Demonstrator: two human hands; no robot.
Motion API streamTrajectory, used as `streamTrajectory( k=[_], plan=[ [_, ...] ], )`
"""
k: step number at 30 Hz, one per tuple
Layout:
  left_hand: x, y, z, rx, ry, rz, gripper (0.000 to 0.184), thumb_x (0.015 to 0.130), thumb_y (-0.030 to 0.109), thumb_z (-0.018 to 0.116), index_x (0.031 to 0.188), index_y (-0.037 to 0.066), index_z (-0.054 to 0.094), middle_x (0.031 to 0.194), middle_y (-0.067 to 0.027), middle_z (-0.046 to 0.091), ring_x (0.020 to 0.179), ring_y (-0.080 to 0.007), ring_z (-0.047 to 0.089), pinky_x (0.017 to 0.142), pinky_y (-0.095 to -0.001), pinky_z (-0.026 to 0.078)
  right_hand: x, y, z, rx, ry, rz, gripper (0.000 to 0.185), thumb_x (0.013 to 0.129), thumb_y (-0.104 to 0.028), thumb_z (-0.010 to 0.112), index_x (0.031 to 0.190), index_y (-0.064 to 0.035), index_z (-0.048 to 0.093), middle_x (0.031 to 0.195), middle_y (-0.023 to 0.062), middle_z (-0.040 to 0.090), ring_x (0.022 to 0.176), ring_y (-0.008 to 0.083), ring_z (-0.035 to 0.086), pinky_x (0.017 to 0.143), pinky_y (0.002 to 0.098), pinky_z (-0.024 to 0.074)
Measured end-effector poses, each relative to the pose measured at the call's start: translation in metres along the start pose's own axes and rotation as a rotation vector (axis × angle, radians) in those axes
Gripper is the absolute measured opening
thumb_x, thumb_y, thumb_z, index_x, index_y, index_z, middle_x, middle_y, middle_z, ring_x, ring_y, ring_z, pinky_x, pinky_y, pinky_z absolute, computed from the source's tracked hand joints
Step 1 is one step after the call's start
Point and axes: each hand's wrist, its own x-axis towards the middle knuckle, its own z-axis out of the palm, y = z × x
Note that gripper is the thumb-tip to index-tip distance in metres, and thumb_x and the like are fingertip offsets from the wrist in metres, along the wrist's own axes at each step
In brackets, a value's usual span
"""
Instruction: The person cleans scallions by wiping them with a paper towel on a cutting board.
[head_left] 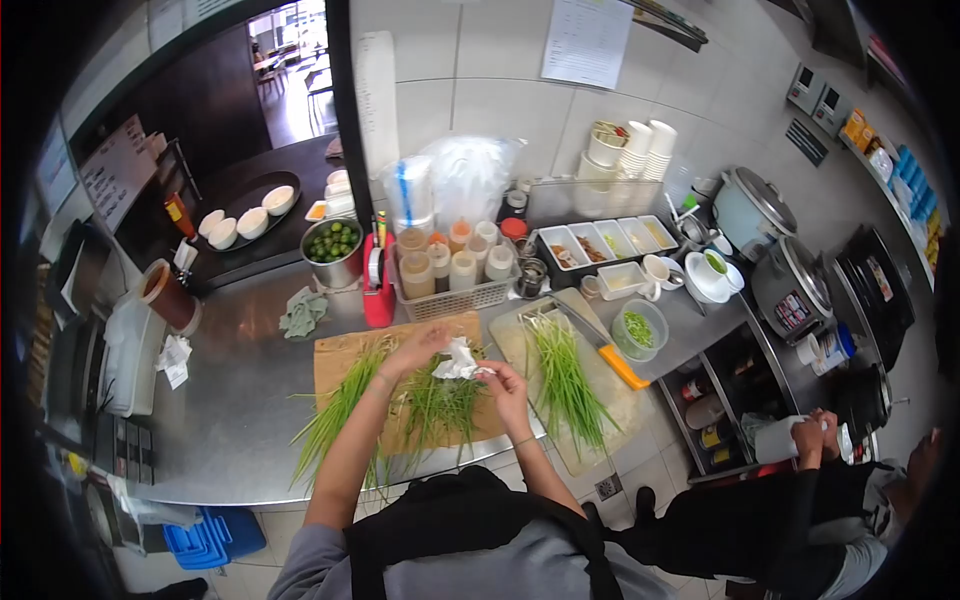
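A crumpled white piece, paper or thin plastic [457, 361], is pinched by my right hand [507, 391] above the brown cutting board. My left hand [418, 347] is beside it on the left, fingers stretched toward it; whether they touch it is unclear. Below my hands lie thin green herb stalks [437, 412] on the brown board [462, 325]. Long green scallions or chives [340, 412] lie at its left side. Another bunch of long green stalks [566, 375] rests on the pale cutting board [517, 345], with an orange-handled knife [624, 368] at its right.
Behind the boards stand a basket of squeeze bottles [460, 295], a pot of green limes [333, 240] and a red holder [377, 290]. A tub of chopped greens [640, 330] sits at right. A co-worker's hands [815, 435] hold something white at far right.
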Motion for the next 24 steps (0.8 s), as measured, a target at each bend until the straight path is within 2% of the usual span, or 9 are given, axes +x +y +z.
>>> streamTrajectory(
  k=[1, 4, 8, 10, 14, 17, 18, 20, 24],
  plan=[
    [-0.014, -0.003, -0.001, 0.004, -0.013, -0.062, 0.046, 0.085, 0.023, 0.056, 0.124, 0.008, 0.039, 0.118, -0.0042, 0.049, 0.101, -0.0155, 0.050, 0.088, -0.0338, 0.039, 0.001, -0.005, 0.002, 0.034, -0.002, 0.026, 0.019, 0.085, -0.001, 0.049, 0.101, 0.0002, 0.058, 0.092, 0.0053, 0.061, 0.083, 0.0116, 0.057, 0.078, 0.0233, 0.0429],
    [-0.032, -0.028, 0.009, -0.264, 0.039, -0.083, 0.044, 0.083, 0.019, 0.059, 0.121, 0.005, 0.041, 0.115, -0.0062, 0.050, 0.096, -0.0141, 0.053, 0.083, -0.0317, 0.043, 0.006, -0.017, 0.006, 0.118, -0.034, 0.096, 0.017, 0.085, -0.001, 0.048, 0.098, 0.0005, 0.059, 0.091, 0.0052, 0.061, 0.081, 0.0104, 0.057, 0.077, 0.0225, 0.0424],
    [-0.038, -0.042, 0.015, -0.636, 0.239, 0.103, 0.044, 0.075, 0.007, 0.066, 0.113, 0.004, 0.045, 0.106, -0.0039, 0.053, 0.087, -0.0103, 0.055, 0.068, -0.0242, 0.050, 0.014, -0.004, 0.008, 0.006, -0.155, 0.149, 0.017, 0.085, -0.004, 0.049, 0.099, 0.0011, 0.058, 0.089, 0.0058, 0.061, 0.085, 0.0117, 0.056, 0.079, 0.0241, 0.0410],
    [-0.035, -0.046, 0.016, -0.457, 0.335, 0.145, 0.037, 0.074, 0.005, 0.067, 0.107, 0.003, 0.049, 0.099, -0.0031, 0.055, 0.083, -0.0094, 0.055, 0.066, -0.0222, 0.049, 0.018, -0.004, 0.008, -0.090, -0.208, 0.165, 0.021, 0.082, -0.007, 0.055, 0.100, 0.0011, 0.057, 0.087, 0.0054, 0.060, 0.086, 0.0130, 0.054, 0.080, 0.0256, 0.0404],
    [-0.021, -0.076, 0.020, -0.121, 0.525, 0.281, 0.025, 0.070, 0.006, 0.069, 0.092, 0.002, 0.057, 0.086, -0.0052, 0.060, 0.076, -0.0109, 0.056, 0.067, -0.0242, 0.046, 0.015, -0.007, 0.027, -0.487, -0.022, -0.111, 0.033, 0.069, -0.018, 0.068, 0.096, -0.0021, 0.060, 0.084, 0.0078, 0.061, 0.081, 0.0181, 0.056, 0.078, 0.0299, 0.0409],
    [-0.025, -0.078, 0.024, -0.033, 0.552, 0.343, 0.024, 0.068, 0.007, 0.069, 0.089, 0.002, 0.058, 0.085, -0.0066, 0.060, 0.076, -0.0137, 0.057, 0.070, -0.0275, 0.045, 0.028, 0.011, 0.018, -0.857, -0.190, -0.269, 0.029, 0.068, -0.019, 0.069, 0.091, -0.0029, 0.061, 0.083, 0.0076, 0.061, 0.078, 0.0203, 0.056, 0.075, 0.0312, 0.0420],
    [-0.026, -0.083, 0.023, -0.021, 0.543, 0.367, 0.024, 0.069, 0.007, 0.069, 0.089, 0.002, 0.058, 0.085, -0.0065, 0.060, 0.076, -0.0141, 0.057, 0.071, -0.0274, 0.045, 0.035, 0.016, 0.014, -0.907, -0.167, -0.230, 0.020, 0.071, -0.011, 0.066, 0.087, -0.0017, 0.060, 0.075, 0.0041, 0.058, 0.072, 0.0136, 0.053, 0.066, 0.0281, 0.0419],
    [-0.027, -0.094, 0.026, -0.048, 0.573, 0.436, 0.020, 0.071, 0.004, 0.066, 0.089, 0.000, 0.058, 0.084, -0.0060, 0.060, 0.075, -0.0139, 0.058, 0.070, -0.0271, 0.046, 0.051, 0.033, 0.004, -0.507, -0.056, -0.028, 0.015, 0.070, -0.007, 0.061, 0.084, -0.0001, 0.060, 0.078, 0.0087, 0.061, 0.074, 0.0178, 0.056, 0.068, 0.0285, 0.0434],
    [-0.047, -0.094, 0.023, -0.186, 0.511, 0.241, 0.016, 0.073, 0.000, 0.063, 0.087, -0.001, 0.058, 0.082, -0.0053, 0.060, 0.072, -0.0119, 0.058, 0.066, -0.0260, 0.047, 0.057, -0.005, 0.017, -0.489, -0.052, -0.182, 0.011, 0.070, -0.003, 0.058, 0.080, 0.0011, 0.059, 0.070, 0.0064, 0.060, 0.068, 0.0130, 0.055, 0.064, 0.0255, 0.0429]
  ],
)
